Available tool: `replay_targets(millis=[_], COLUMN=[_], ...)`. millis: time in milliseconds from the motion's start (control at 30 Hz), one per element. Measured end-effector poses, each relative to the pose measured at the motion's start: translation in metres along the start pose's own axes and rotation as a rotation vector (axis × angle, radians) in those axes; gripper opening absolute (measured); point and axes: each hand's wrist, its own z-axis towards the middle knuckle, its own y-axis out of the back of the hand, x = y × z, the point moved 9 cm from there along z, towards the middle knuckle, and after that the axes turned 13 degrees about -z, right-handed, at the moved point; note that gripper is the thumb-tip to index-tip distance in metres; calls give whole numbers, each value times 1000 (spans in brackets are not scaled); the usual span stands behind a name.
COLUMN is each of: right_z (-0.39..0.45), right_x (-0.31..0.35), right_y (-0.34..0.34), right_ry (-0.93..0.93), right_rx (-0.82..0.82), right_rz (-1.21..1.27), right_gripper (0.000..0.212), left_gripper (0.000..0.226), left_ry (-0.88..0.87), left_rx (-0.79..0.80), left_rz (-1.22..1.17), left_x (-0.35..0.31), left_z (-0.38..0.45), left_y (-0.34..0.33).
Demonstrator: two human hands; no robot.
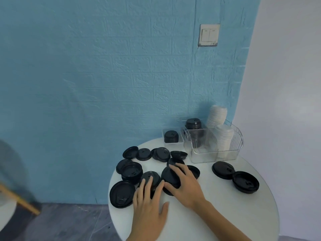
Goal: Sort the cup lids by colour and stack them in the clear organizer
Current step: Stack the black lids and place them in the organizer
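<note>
While left hand [147,200] and right hand [185,185] rest flat-fingered on loose black plastic cup lids [171,176] mid-table, gathering's underway; next: lift them into clear plastic organizer [213,145].

I count thirteen loose black lids [122,194] on my round white table [234,214], most at nine o'clock, two at three o'clock. At twelve o'clock sits one clear organizer [215,153] holding two white lid stacks [224,138] and one black stack [193,123]; one small tray [165,136] carries another black stack. One wall switch [209,34].
</note>
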Motion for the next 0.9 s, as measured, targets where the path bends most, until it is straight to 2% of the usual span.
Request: replay_targets(millis=[200,367,467,600,767,900], right_z=[-18,-57,-84,-99,-101,-104], right_x=[-15,-25,-26,-26,-17,-16], right_y=[23,49,48,37,21,21], right_ry=[-40,-46,-38,3,104,113], right_rx=[-66,-114,-70,11,165,199], right_rz=[137,176,170,101,-148,-126], right_gripper=[75,72,73,74,72,73], left_gripper=[58,41,39,59,43,40], left_ry=[-81,-101,-58,69,57,10], left_rx=[-46,-37,-5,124,121,64], left_rz=[-44,-167,-226,-256,-290,-341], left_x=[-9,-12,-11,-5,-12,-13], left_z=[-2,0,0,3,7,5], left_y=[4,4,1,-4,1,7])
